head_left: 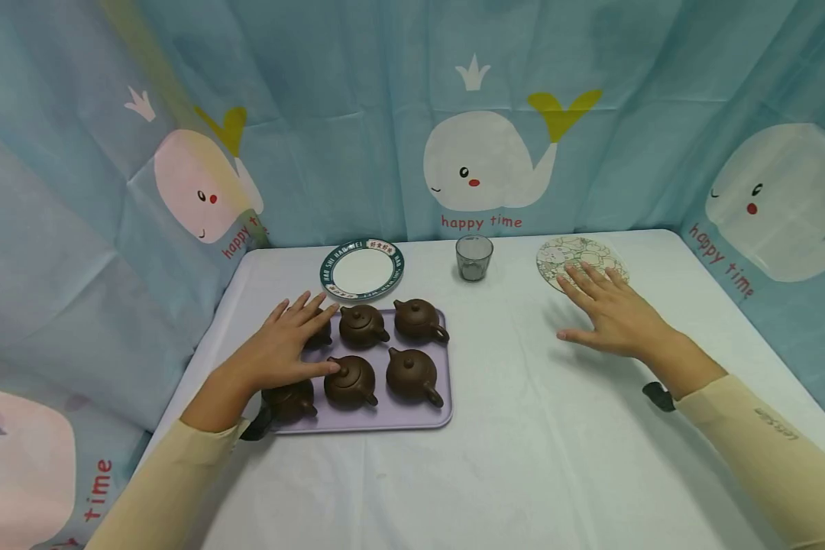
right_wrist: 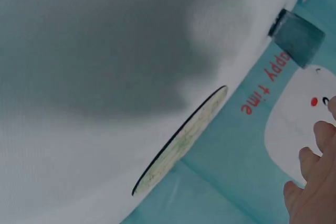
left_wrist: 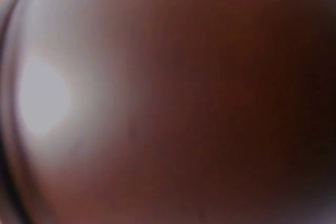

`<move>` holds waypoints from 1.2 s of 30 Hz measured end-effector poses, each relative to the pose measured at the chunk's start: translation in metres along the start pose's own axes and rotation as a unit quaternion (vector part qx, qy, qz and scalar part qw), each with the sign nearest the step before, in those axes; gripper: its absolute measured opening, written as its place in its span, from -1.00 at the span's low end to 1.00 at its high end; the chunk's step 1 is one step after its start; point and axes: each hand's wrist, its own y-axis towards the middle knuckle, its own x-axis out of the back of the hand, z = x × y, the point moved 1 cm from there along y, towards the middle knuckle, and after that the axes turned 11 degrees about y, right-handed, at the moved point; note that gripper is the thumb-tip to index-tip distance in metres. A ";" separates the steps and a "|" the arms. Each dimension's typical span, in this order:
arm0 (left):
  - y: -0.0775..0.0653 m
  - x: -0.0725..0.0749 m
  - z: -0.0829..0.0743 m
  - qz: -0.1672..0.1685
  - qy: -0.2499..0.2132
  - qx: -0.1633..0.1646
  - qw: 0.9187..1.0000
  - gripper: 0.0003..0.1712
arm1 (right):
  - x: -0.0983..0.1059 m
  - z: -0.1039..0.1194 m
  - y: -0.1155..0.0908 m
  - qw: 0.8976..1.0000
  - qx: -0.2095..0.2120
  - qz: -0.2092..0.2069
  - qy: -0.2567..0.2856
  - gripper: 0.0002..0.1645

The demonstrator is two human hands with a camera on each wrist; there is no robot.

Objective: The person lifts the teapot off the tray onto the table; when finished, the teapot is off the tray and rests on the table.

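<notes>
1. Pots (head_left: 411,380): six, in two rows on the tray (head_left: 392,419).
2. Left hand (head_left: 280,345): above the tray's left part, fingers straight, apart; contact unclear.
3. Risk, my judgement: a low sweep of that hand could unseat a lid (head_left: 349,376) or tip a pot.
4. Right hand (head_left: 612,315): fingers apart, holding nothing, near the mat (head_left: 580,250).
5. Beyond: plate (head_left: 362,273), glass (head_left: 473,258).

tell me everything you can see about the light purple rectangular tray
The light purple rectangular tray has rounded corners and a low raised rim, and looks like smooth plastic. It lies flat on the left part of the white cloth-covered table. Six dark brown, round-bodied teapots stand on it in two rows of three. The left hand and arm hide part of its left side.
</notes>
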 end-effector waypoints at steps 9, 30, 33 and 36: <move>-0.001 -0.002 0.006 -0.040 -0.030 0.020 0.999 0.09 | -0.003 0.009 0.001 1.000 0.001 -0.008 0.023 0.18; -0.044 -0.071 0.077 0.002 -0.422 0.214 0.881 -0.12 | -0.048 0.166 0.040 0.873 -0.063 -0.021 0.483 -0.22; -0.047 -0.076 0.075 -0.010 -0.425 0.219 0.878 -0.10 | -0.053 0.185 0.038 0.871 -0.066 0.008 0.487 -0.16; -0.046 -0.077 0.075 -0.020 -0.425 0.216 0.879 -0.11 | -0.057 0.200 0.041 0.889 -0.061 0.031 0.453 -0.16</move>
